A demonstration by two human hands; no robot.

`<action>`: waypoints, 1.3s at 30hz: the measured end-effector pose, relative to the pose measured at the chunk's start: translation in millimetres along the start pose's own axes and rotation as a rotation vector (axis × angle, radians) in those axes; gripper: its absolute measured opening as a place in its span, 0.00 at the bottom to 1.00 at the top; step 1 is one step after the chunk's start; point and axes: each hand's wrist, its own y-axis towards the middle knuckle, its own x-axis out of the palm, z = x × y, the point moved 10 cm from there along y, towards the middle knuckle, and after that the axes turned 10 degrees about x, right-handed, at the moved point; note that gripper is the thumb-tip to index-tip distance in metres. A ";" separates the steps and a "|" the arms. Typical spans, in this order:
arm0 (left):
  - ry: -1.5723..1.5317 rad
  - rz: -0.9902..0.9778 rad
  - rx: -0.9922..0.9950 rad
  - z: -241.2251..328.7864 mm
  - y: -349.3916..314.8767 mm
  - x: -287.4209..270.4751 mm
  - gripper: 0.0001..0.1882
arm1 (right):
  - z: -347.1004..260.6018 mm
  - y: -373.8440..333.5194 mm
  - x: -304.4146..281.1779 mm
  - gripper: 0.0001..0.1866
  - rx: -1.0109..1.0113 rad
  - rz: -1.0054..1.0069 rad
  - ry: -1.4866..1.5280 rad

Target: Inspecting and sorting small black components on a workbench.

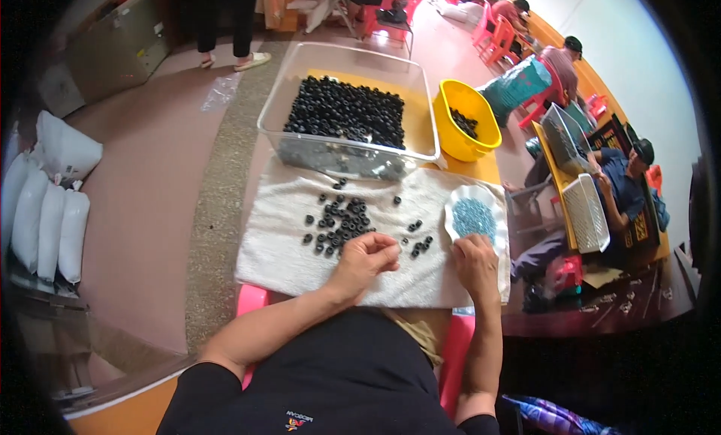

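Observation:
My left hand (366,261) hovers over the white towel (282,266), thumb and fingers pinched together. Whatever they hold is hidden. Just beyond it lies a loose heap of small black ring-shaped parts (344,223). My right hand (476,264) reaches to the near edge of a white scalloped dish (451,210). Its fingertips point down and are mostly hidden behind the knuckles. Small light-blue pieces (473,216) fill the dish. Between my hands sit a few more black parts (422,246), with a couple slightly farther off.
A clear plastic bin (353,151) of many black parts stands beyond the towel. Right of it is a yellow tub (481,144) with more. White sacks (51,225) stand at far left. A person (627,180) sits at a table on the right; others sit farther back.

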 end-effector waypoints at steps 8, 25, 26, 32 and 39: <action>-0.016 -0.019 -0.005 0.0 -1.5 0.2 0.05 | -22.4 -7.1 -9.4 0.03 -0.112 0.142 -0.053; 0.009 -0.080 -0.010 -2.7 -2.9 8.9 0.07 | -44.9 -4.7 25.7 0.05 0.092 -0.140 1.051; 0.004 -0.080 -0.017 -3.8 -3.2 8.8 0.07 | -48.6 -4.5 29.4 0.05 0.056 -0.144 1.007; -0.004 -0.147 -0.077 -3.5 -3.3 15.9 0.07 | -67.9 -10.0 35.7 0.05 -0.042 -0.212 0.971; 0.075 -0.247 -0.087 -3.9 -7.3 22.9 0.07 | -64.5 -7.7 40.2 0.05 0.197 -0.340 1.071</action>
